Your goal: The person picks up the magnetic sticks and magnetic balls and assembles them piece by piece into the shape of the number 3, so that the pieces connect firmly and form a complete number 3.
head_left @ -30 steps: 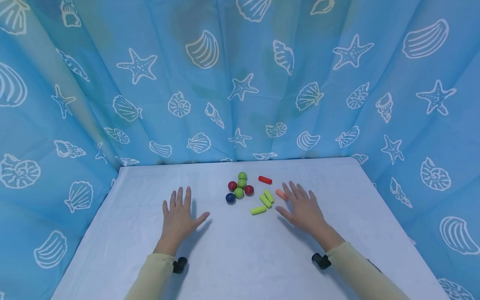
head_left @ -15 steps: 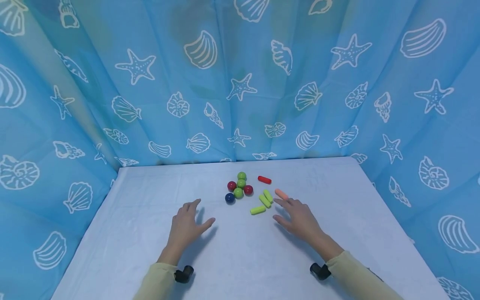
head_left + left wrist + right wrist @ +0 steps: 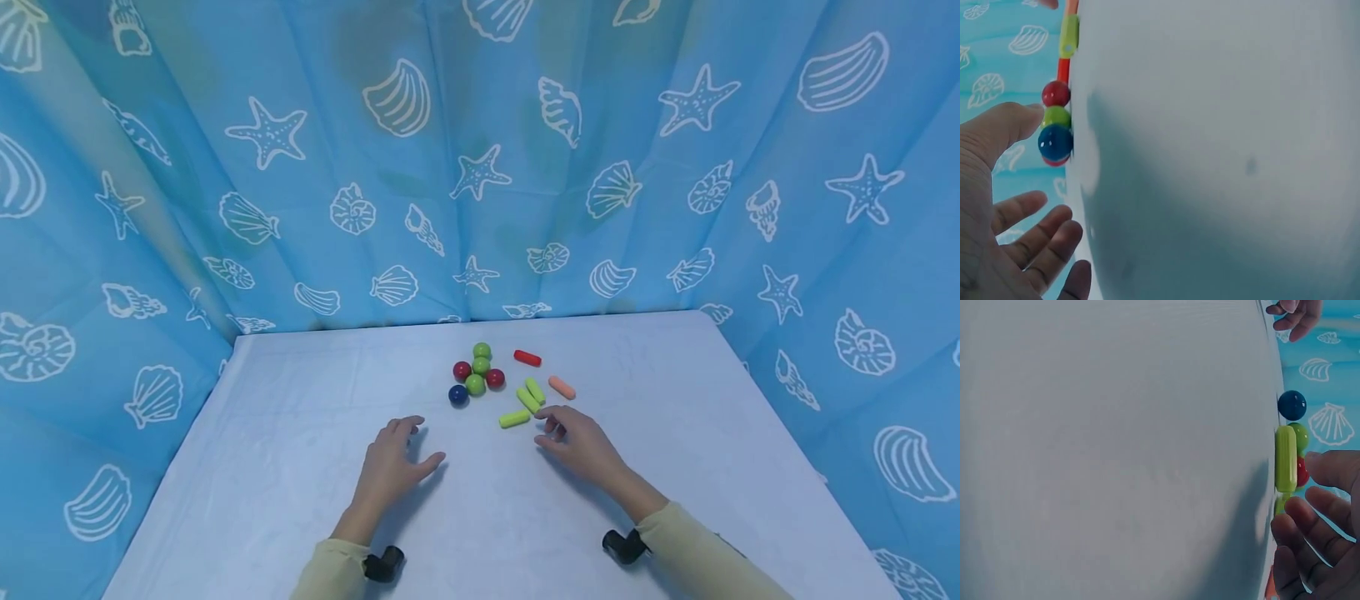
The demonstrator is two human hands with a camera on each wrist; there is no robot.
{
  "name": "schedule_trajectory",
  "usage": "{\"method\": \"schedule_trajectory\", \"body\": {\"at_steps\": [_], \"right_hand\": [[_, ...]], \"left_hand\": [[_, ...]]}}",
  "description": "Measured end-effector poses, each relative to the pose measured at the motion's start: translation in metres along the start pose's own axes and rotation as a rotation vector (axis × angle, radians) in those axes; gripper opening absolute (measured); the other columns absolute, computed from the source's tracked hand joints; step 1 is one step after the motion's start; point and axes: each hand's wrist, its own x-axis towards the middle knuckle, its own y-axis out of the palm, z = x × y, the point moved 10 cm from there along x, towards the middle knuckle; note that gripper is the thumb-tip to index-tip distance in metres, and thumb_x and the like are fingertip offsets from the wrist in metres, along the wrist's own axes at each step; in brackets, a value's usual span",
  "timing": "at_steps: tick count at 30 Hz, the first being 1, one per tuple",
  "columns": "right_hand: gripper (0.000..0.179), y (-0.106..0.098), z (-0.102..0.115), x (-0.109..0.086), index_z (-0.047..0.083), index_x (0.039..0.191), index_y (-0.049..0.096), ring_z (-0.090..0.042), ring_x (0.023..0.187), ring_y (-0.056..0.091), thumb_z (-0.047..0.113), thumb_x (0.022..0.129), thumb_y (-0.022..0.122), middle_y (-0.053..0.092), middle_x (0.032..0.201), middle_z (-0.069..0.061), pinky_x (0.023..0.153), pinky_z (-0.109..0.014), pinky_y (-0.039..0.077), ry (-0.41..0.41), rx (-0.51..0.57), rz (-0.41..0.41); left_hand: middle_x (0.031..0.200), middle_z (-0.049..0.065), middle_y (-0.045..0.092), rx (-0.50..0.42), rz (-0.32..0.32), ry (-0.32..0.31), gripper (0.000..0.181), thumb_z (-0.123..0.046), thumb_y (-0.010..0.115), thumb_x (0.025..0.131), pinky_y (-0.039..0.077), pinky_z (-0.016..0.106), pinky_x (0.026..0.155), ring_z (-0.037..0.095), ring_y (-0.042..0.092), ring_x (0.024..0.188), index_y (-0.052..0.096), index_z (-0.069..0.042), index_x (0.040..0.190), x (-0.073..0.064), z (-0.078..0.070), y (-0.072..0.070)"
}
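My left hand [image 3: 392,467] hovers over the table with fingers loosely bent and thumb apart, holding nothing. Across from it, my right hand [image 3: 581,450] is also loosely bent and free of any object; its fingertips are nearest the yellow-green short rods [image 3: 528,401]. A dark blue ball [image 3: 458,396] lies at the near left of a cluster with a red ball [image 3: 462,371], another red ball [image 3: 495,379] and green balls [image 3: 476,384]. A red rod [image 3: 527,358] and an orange rod [image 3: 562,387] lie to the right. In the right wrist view, one yellow-green rod [image 3: 1286,459] shows in front of the balls.
A white cloth [image 3: 300,433] covers the table. Blue curtains [image 3: 465,208] with white shell and starfish prints hang behind it and at both sides. A black device [image 3: 385,564] is worn at the left wrist, and a similar device [image 3: 624,547] at the right.
My left hand has shifted to the right and its straight, spread fingers have bent. The right hand has drawn back slightly with its fingers curling inward. The balls and rods lie unmoved.
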Motion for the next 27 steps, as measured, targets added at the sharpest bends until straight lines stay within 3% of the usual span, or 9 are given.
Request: {"method": "schedule_trajectory", "body": {"at_steps": [5, 15, 27], "right_hand": [[0.036, 0.008, -0.003, 0.005, 0.016, 0.121, 0.068, -0.008, 0.080, 0.056, 0.020, 0.087, 0.081, 0.061, 0.089, 0.009, 0.075, -0.028, 0.051, 0.027, 0.013, 0.002], [0.038, 0.010, -0.001, 0.021, 0.015, 0.124, 0.067, -0.012, 0.081, 0.055, 0.017, 0.089, 0.080, 0.064, 0.094, 0.006, 0.075, -0.028, 0.050, 0.070, 0.038, -0.013], [0.032, 0.014, 0.003, 0.032, 0.017, 0.119, 0.071, -0.013, 0.085, 0.057, 0.012, 0.088, 0.080, 0.068, 0.104, 0.002, 0.079, -0.030, 0.052, 0.044, 0.019, -0.033]], "left_hand": [[0.118, 0.010, 0.063, -0.016, -0.002, 0.014, 0.061, -0.036, 0.084, 0.083, 0.052, 0.047, 0.091, 0.026, 0.060, 0.103, 0.060, -0.007, 0.131, 0.000, -0.002, 0.006], [0.116, 0.006, 0.063, -0.041, 0.018, 0.015, 0.059, -0.035, 0.085, 0.083, 0.052, 0.045, 0.093, 0.024, 0.059, 0.104, 0.061, -0.010, 0.130, 0.001, -0.004, 0.017], [0.111, 0.004, 0.063, -0.047, 0.031, 0.035, 0.054, -0.034, 0.085, 0.082, 0.052, 0.042, 0.087, 0.019, 0.058, 0.097, 0.063, -0.012, 0.126, -0.001, -0.011, 0.024]]}}
